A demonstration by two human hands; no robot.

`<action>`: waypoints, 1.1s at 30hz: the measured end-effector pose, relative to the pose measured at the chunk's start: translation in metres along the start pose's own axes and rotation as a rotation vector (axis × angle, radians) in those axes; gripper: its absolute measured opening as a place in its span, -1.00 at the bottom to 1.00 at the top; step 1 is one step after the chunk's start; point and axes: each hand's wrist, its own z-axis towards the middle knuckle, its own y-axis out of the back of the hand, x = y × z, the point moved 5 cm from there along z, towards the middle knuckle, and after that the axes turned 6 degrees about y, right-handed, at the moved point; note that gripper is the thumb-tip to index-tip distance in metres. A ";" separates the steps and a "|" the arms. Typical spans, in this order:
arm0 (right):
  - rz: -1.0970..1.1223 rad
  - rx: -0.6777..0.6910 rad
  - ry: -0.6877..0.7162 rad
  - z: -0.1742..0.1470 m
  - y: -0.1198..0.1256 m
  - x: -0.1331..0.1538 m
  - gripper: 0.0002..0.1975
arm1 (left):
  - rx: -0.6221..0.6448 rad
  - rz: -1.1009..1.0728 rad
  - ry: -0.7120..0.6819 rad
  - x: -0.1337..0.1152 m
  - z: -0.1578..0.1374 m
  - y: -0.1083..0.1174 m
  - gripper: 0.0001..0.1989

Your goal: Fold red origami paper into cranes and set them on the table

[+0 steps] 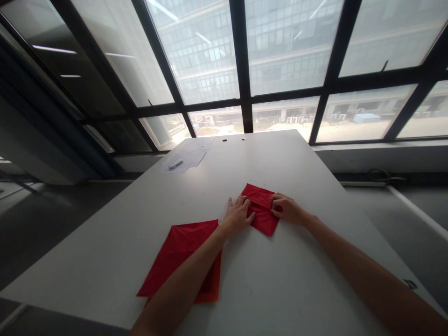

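Note:
A small folded sheet of red paper [261, 198] lies on the white table in front of me, with creases across its middle. My left hand [238, 214] rests on its left edge, palm down with the fingers apart. At the paper's right edge, my right hand [285, 208] has thumb and fingers pinched together on the paper. Larger red sheets [185, 240] lie to the left, partly under my left forearm, with an orange sheet [210, 296] showing beneath them.
The white table [280, 280] stretches away to tall windows. At its far left lie white papers [192, 156] with a white marker-like tube [175, 164] on them. Two small round holes sit near the far edge. A cable [383, 175] lies beyond the table's right side.

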 end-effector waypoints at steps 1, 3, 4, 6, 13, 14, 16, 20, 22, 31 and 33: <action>0.000 0.002 0.005 0.001 -0.001 0.002 -0.86 | -0.012 0.002 0.000 -0.001 0.000 0.000 -0.65; -0.004 0.005 0.012 0.001 -0.002 0.007 -0.86 | -0.030 0.001 0.005 -0.004 -0.001 0.000 -0.64; -0.002 0.009 0.017 0.001 -0.003 0.008 -0.86 | -0.037 0.000 0.011 -0.005 -0.001 0.000 -0.63; 0.012 0.011 0.025 0.001 -0.005 0.010 -0.86 | -0.037 -0.003 0.017 -0.005 -0.001 -0.001 -0.62; -0.066 -0.077 0.020 0.007 -0.003 -0.002 -0.74 | 0.064 -0.032 -0.103 -0.009 -0.001 -0.001 -0.73; -0.077 -0.050 0.027 0.009 -0.006 -0.004 -0.74 | 0.077 -0.036 -0.115 -0.010 -0.002 -0.001 -0.74; -0.098 0.015 0.026 0.010 -0.012 -0.007 -0.76 | 0.096 -0.045 -0.118 -0.010 -0.002 -0.001 -0.75; -0.132 0.055 -0.008 0.010 -0.019 -0.014 -0.82 | 0.105 -0.057 -0.098 -0.010 -0.001 -0.001 -0.78; -0.135 0.045 -0.015 0.009 -0.019 -0.016 -0.84 | 0.108 -0.064 -0.093 -0.008 0.000 -0.002 -0.80; -0.222 0.014 -0.105 0.004 -0.009 -0.021 -0.90 | 0.032 -0.056 -0.067 -0.001 0.000 -0.001 -0.79; -0.238 0.007 -0.121 0.002 -0.007 -0.020 -0.89 | -0.001 -0.074 -0.050 0.003 0.002 -0.001 -0.65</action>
